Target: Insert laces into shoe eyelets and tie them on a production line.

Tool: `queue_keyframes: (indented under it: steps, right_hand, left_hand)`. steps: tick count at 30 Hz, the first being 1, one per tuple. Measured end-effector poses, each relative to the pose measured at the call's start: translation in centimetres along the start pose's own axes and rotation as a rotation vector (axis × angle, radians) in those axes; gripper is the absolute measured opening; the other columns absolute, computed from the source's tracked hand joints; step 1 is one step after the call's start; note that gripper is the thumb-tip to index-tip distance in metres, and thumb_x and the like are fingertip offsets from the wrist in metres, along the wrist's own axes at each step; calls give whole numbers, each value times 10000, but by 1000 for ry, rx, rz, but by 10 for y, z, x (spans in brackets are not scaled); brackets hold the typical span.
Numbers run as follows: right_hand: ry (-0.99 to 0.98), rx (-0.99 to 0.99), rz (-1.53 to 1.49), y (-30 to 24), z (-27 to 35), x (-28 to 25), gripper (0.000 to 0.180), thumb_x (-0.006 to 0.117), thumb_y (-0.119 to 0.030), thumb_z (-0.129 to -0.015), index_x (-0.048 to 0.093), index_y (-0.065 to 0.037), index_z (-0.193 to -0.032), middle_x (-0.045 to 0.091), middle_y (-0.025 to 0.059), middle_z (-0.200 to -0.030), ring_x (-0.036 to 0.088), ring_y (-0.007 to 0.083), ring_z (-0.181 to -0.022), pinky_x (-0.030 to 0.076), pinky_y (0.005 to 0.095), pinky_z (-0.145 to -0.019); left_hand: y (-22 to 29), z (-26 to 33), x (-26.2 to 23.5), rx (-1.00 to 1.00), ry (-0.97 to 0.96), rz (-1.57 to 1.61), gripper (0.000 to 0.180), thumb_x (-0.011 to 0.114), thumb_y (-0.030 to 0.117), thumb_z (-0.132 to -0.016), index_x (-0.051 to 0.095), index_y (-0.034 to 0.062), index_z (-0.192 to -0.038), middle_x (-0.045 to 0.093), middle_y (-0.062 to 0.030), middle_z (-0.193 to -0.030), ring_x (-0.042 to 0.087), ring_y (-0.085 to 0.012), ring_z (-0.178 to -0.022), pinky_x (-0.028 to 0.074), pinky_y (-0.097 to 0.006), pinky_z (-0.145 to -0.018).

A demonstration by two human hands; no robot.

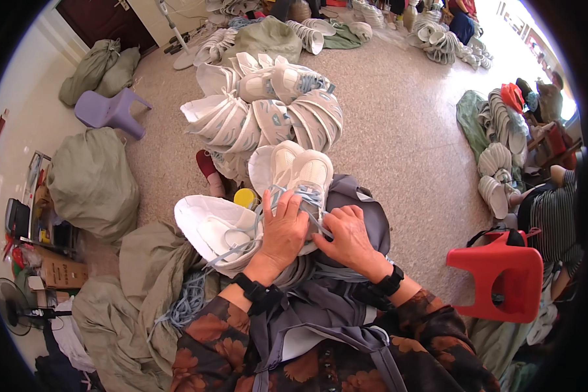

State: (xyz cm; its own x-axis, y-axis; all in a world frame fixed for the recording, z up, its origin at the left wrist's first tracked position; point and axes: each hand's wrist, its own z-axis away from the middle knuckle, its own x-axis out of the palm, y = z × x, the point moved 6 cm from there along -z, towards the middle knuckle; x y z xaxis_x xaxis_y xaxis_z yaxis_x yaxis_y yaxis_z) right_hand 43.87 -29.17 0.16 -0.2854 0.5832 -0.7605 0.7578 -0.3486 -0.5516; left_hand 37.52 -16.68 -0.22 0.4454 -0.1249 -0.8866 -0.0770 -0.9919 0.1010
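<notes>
On my lap lies a whitish shoe upper (312, 171) with a pale toe and grey-blue lacing. My left hand (282, 225) lies over its lacing, fingers bent and closed on the upper. At the right side of the lacing, my right hand (351, 238) pinches a grey-blue shoelace (319, 225) between thumb and forefinger. Another upper stands close against the left of this one. A further white upper (210, 225) with loose lace ends lies left of my left hand. The fingertips of my left hand are partly hidden among the laces.
Ahead is a tall pile of nested shoe uppers (261, 117). A bundle of blue laces (188, 300) rests on grey-green cloth (127, 320) at my left. A purple stool (113, 110) and stuffed sacks (93, 179) stand further left. At right are a red chair (496, 268) and a seated person.
</notes>
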Motion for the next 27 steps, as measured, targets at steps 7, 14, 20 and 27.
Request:
queue_keyframes:
  steps: [7, 14, 20, 27]
  right_hand:
    - [38, 30, -35, 8, 2, -4, 203, 722, -168, -712, 550, -62, -717, 554, 106, -852, 528, 326, -904, 385, 454, -876]
    - [85, 35, -68, 11, 2, -5, 233, 701, -142, -719, 582, -32, -887, 571, 137, -1017, 535, 340, -1037, 372, 463, -965]
    - [40, 73, -68, 8, 0, -1, 420, 688, -150, -731, 565, 4, -1102, 574, 163, -1113, 528, 350, -1131, 357, 466, -1033]
    - [20, 64, -32, 7, 2, -2, 485, 687, -172, -740, 573, 24, -1169, 583, 175, -1168, 526, 356, -1176, 360, 474, -1054]
  left_hand:
    - [-8, 11, -42, 8, -43, 48, 134, 736, 124, -748, 633, 62, -809, 563, -93, -1183, 511, -301, -1251, 168, -639, -1178]
    - [-53, 79, -110, -227, -141, -66, 126, 723, 73, -739, 609, 71, -792, 572, -95, -1150, 539, -307, -1200, 194, -651, -1166]
    - [-57, 103, -134, -313, -225, -90, 155, 738, 56, -710, 605, 67, -788, 569, -91, -1085, 544, -305, -1148, 203, -665, -1156]
    - [-36, 96, -128, -171, -574, 38, 100, 746, 98, -707, 681, 84, -782, 581, -93, -1067, 541, -299, -1125, 238, -678, -1141]
